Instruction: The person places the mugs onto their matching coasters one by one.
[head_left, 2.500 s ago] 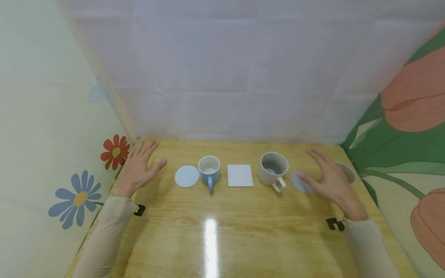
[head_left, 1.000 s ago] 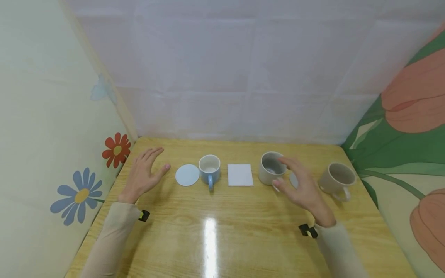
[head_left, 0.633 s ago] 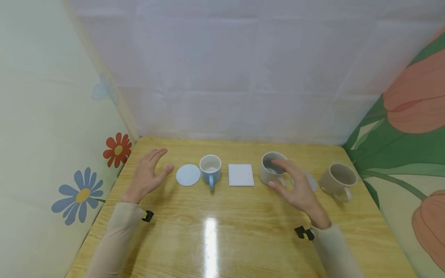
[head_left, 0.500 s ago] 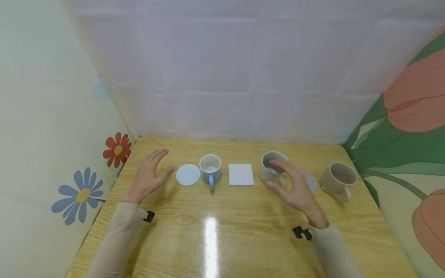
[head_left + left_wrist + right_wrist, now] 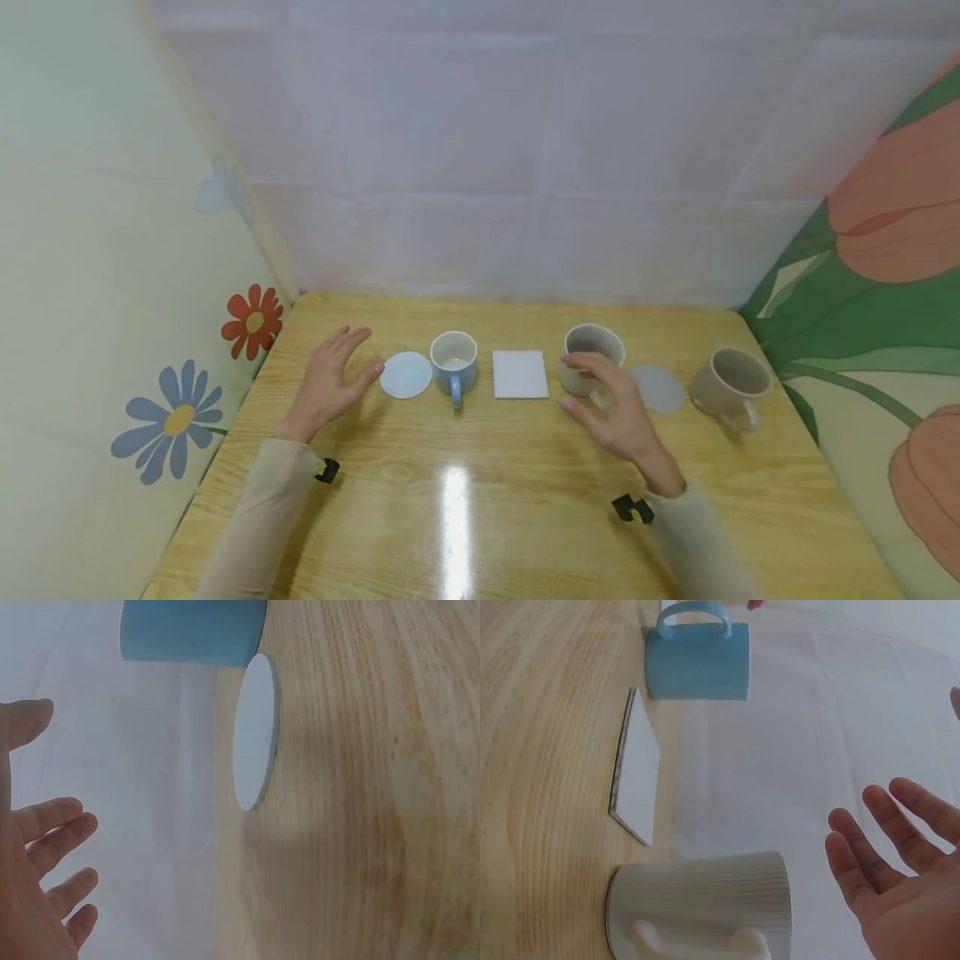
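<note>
My left hand [image 5: 326, 383] hovers over the table's left side, fingers apart and holding nothing, just left of a round pale-blue coaster [image 5: 406, 375]. Beside that coaster stands a small light-blue mug [image 5: 453, 362], its handle toward me. My right hand [image 5: 617, 412] is raised in front of a ribbed off-white mug [image 5: 697, 900], overlapping its front and handle in the head view. The fingers are spread with nothing between them. Between the two mugs lies a square white coaster [image 5: 520, 374].
A round grey coaster [image 5: 657, 389] lies right of the off-white mug. Farther right stands a beige-grey mug [image 5: 730, 385], handle toward me. A white cloth [image 5: 495, 167] hangs behind the wooden table [image 5: 390, 517]; printed flower panels flank both sides.
My right hand has moved left, from over the grey coaster and beige-grey mug to in front of the off-white mug. My left hand has drifted slightly right. The mugs and coasters have stayed put.
</note>
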Demonstrator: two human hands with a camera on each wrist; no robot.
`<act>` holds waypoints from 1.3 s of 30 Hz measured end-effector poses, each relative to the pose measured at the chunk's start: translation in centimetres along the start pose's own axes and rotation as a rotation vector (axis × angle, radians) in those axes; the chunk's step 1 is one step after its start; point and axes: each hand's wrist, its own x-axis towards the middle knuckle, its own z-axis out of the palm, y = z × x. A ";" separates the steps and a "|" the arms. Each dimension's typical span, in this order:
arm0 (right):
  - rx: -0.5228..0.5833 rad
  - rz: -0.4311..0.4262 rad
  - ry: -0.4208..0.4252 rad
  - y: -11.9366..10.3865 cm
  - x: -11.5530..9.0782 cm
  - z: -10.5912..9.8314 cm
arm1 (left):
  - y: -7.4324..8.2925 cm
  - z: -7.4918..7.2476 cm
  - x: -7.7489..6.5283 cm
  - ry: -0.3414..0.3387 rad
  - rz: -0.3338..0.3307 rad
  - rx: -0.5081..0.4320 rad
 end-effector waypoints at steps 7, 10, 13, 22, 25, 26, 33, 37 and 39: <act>0.041 -0.016 0.002 0.1 0.2 1.1 | 0.2 0.6 -0.1 -0.024 -0.026 -0.017; 0.054 0.006 -0.009 0.1 0.0 1.6 | 0.4 0.8 -0.3 -0.044 -0.048 -0.040; 0.053 0.038 -0.029 0.1 -0.3 2.0 | 0.5 1.0 -0.5 -0.064 -0.055 -0.050; 0.054 0.050 -0.044 0.0 -0.3 3.2 | 0.0 1.9 -0.8 -0.066 -0.037 -0.044; 0.059 0.024 -0.030 0.2 -0.1 3.6 | 0.0 2.0 -0.7 -0.083 -0.040 -0.040; 0.059 0.018 -0.028 0.2 0.0 3.7 | 0.0 2.0 -0.7 -0.094 -0.043 -0.039; 0.096 0.044 -0.040 0.1 -0.5 4.9 | -0.2 2.5 -1.1 -0.159 -0.066 -0.022; 0.134 0.094 -0.050 0.2 -0.8 5.5 | -0.3 2.8 -1.1 -0.194 -0.084 -0.026; 0.143 0.095 -0.053 0.2 -0.9 5.7 | -0.4 3.0 -1.1 -0.212 -0.092 -0.025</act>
